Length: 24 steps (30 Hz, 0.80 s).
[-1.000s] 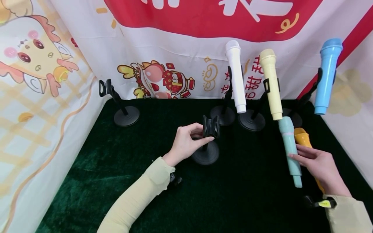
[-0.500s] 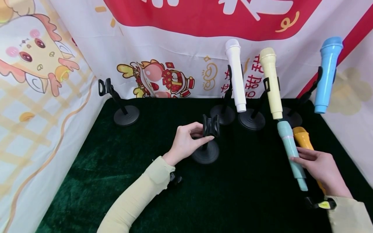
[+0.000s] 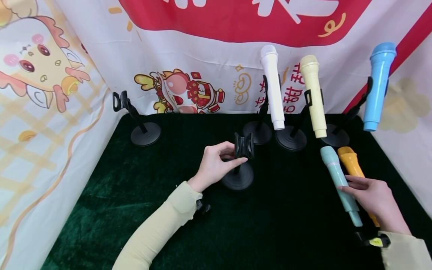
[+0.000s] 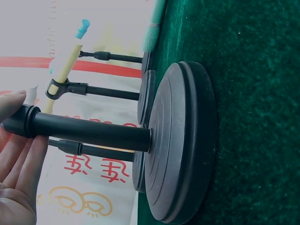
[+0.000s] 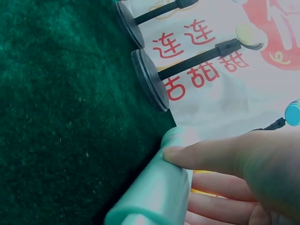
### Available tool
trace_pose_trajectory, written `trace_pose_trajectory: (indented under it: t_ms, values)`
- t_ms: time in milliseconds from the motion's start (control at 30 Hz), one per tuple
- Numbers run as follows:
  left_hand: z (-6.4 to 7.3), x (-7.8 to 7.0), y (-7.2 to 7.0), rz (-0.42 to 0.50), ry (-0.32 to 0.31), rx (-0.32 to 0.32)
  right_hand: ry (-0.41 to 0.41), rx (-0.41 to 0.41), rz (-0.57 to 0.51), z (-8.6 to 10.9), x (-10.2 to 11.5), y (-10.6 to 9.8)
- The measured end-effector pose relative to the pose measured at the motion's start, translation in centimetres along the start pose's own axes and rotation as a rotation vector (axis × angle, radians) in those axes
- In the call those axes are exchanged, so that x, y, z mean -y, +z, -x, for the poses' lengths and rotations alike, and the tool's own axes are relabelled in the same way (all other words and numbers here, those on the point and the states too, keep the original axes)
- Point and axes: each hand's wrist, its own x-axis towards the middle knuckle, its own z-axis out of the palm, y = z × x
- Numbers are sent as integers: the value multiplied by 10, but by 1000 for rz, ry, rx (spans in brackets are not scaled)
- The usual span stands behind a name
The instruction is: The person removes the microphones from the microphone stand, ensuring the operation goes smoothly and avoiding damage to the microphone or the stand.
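My left hand point(image 3: 217, 163) grips the upper part of a black microphone stand point(image 3: 237, 178) near the middle of the table. Its clip is bare, and in the left wrist view its round base point(image 4: 180, 145) sits on the green cloth. At the right, my right hand point(image 3: 371, 195) holds a mint-green microphone point(image 3: 341, 183) between thumb and fingers, its head pointing away from me. The right wrist view shows the thumb on top of the mint-green barrel point(image 5: 159, 183). Just beside it lies an orange microphone point(image 3: 351, 163), partly hidden by that hand.
White point(image 3: 273, 90), cream point(image 3: 314, 97) and blue point(image 3: 378, 90) microphones rest in stands along the back. Another stand point(image 3: 145, 133) with a bare clip is at the back left. Dark green cloth point(image 3: 270, 225) covers the table, and a printed curtain point(image 3: 209, 48) hangs behind.
My right hand has drawn the mint-green microphone toward me and slightly right, its head moving off the back right stand's base. The left hand keeps its grip on the stand.
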Motion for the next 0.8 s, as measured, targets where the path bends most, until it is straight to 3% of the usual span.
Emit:
trace_pose_trajectory:
  t_ms: [433, 800]
  values:
    - [0, 1, 0, 11, 7, -5, -23, -31, 61, 0, 1, -1]
    - [0, 3, 0, 2, 26, -4, -12, -221, 59, 7, 19, 2]
